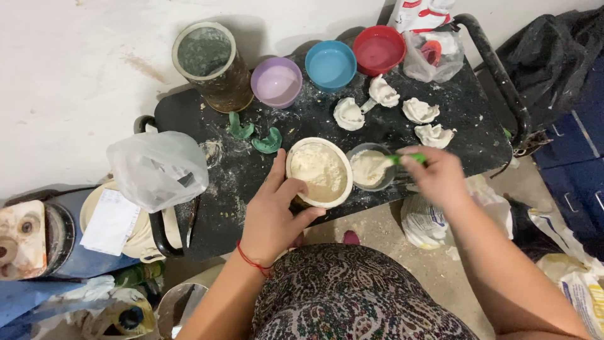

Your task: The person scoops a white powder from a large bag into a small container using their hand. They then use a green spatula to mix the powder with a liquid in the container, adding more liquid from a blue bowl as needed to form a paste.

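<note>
My left hand point(274, 211) grips the near side of a white bowl point(340, 192) filled with pale powder, on a black tray-like surface point(465, 126). My right hand point(437, 176) holds a green-handled spatula point(402, 159) whose blade dips into a small clear cup point(370, 169) of white paste, just right of the bowl. Beyond them lie several white plaster casts point(384, 93) and two green impression trays point(269, 142). A red thread bracelet circles my left wrist.
At the back stand a purple bowl point(277, 82), a blue bowl point(331, 65), a red bowl point(379, 49) and a dirty cylindrical container point(211, 63). A clear plastic bag point(157, 169) sits at left, another bag point(431, 56) at back right. Sacks lie on the floor at right.
</note>
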